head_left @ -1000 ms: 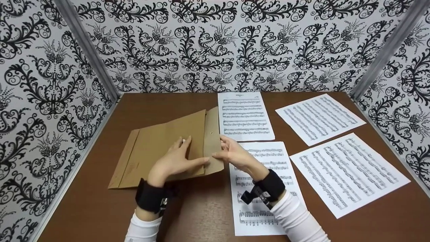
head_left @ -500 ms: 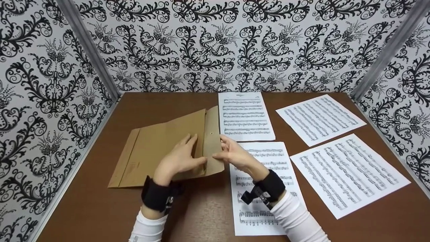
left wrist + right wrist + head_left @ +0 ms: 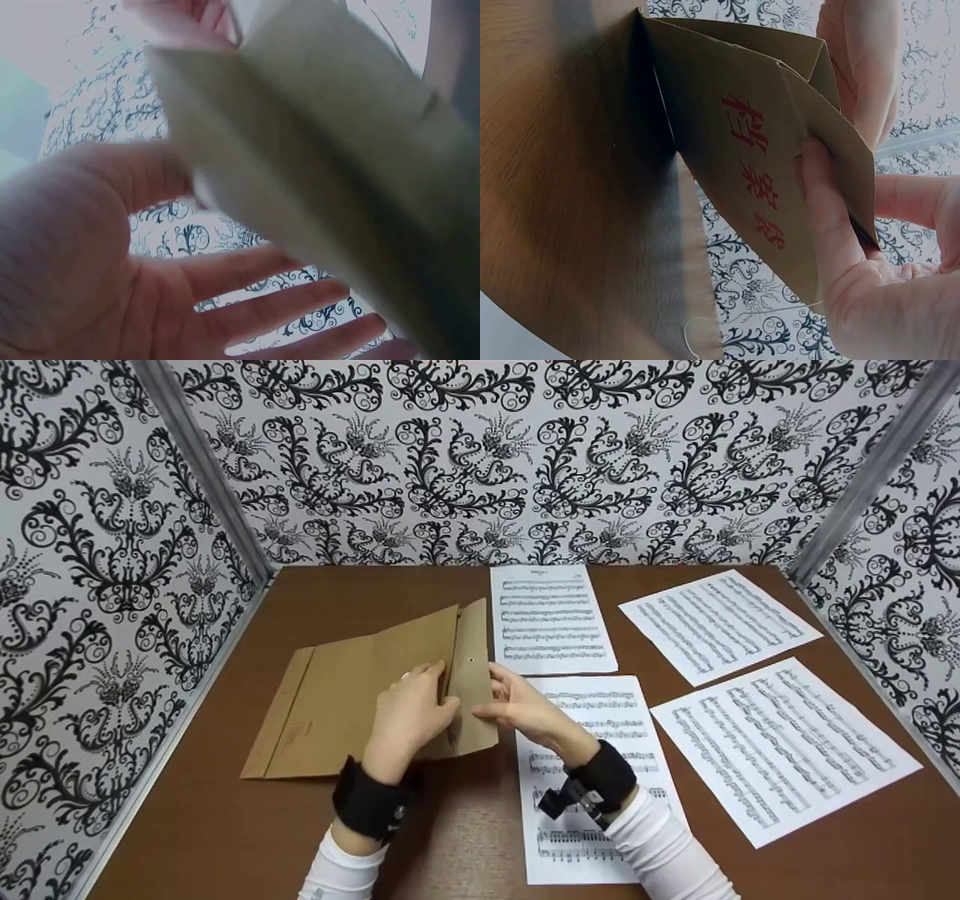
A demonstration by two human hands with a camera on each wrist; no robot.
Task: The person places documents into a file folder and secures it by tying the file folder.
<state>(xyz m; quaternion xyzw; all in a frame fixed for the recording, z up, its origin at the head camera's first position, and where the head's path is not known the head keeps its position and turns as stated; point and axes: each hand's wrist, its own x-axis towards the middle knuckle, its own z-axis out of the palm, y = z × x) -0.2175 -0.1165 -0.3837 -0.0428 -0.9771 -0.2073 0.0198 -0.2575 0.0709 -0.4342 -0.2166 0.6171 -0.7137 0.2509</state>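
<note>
Envelope [image 3: 352,697]: brown, lying left of centre on the table [image 3: 225,832], its mouth end raised at 3 o'clock. Flap [image 3: 474,682] stands lifted, pinched by the right hand [image 3: 517,706], thumb pressed to the printed face. Left hand [image 3: 411,712] has fingers slipped into the mouth, nearly straight, spreading it without gripping. Risk, as judged: the mouth seam could tear, or the flap crease, if the hands pull apart too hard. Four music sheets [image 3: 551,619] lie from 12 to 4 o'clock, one under the right wrist.
</note>
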